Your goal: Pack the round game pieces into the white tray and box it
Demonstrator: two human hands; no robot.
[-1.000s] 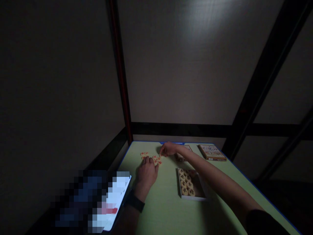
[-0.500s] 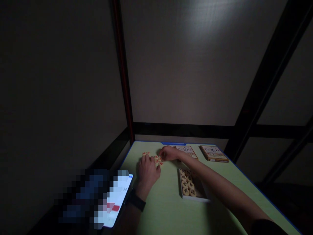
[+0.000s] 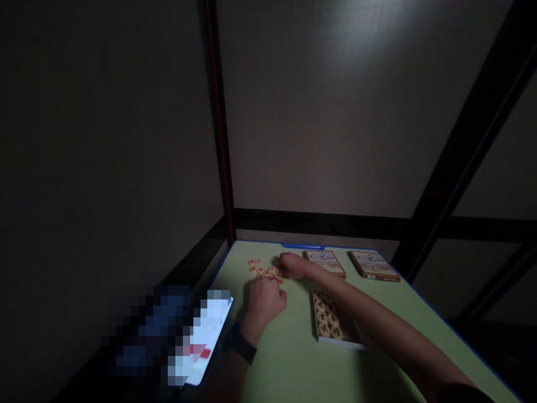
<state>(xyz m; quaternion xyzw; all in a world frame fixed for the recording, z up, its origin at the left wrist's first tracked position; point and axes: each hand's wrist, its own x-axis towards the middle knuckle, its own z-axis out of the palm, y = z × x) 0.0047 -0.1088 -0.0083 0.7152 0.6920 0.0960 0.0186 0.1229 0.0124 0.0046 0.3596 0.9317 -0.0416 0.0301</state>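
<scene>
Several round xiangqi pieces (image 3: pixel 266 272) with red characters lie in a loose cluster at the far left of the table. My left hand (image 3: pixel 265 301), a dark band on its wrist, rests at the near side of the cluster. Its fingers are curled down and their tips are hidden. At the cluster's right edge my right hand (image 3: pixel 293 266) is closed, thumb and fingertips pinched at a red-marked piece. Below my right forearm, an open white-edged box (image 3: pixel 342 342) holds rows of xiangqi pieces (image 3: pixel 329 320) with black characters; the forearm covers part of it.
Two flat printed boxes, one nearer the middle (image 3: pixel 325 263) and one to its right (image 3: pixel 374 265), lie at the back of the green table (image 3: pixel 289 364). A lit phone (image 3: pixel 205 352), partly blurred out, is at the left. Dark-framed walls rise behind and at the left.
My left hand has drawn back toward me and its fingers have curled in, exposing more red pieces. My right hand stays at the cluster's right edge. The view has shifted slightly.
</scene>
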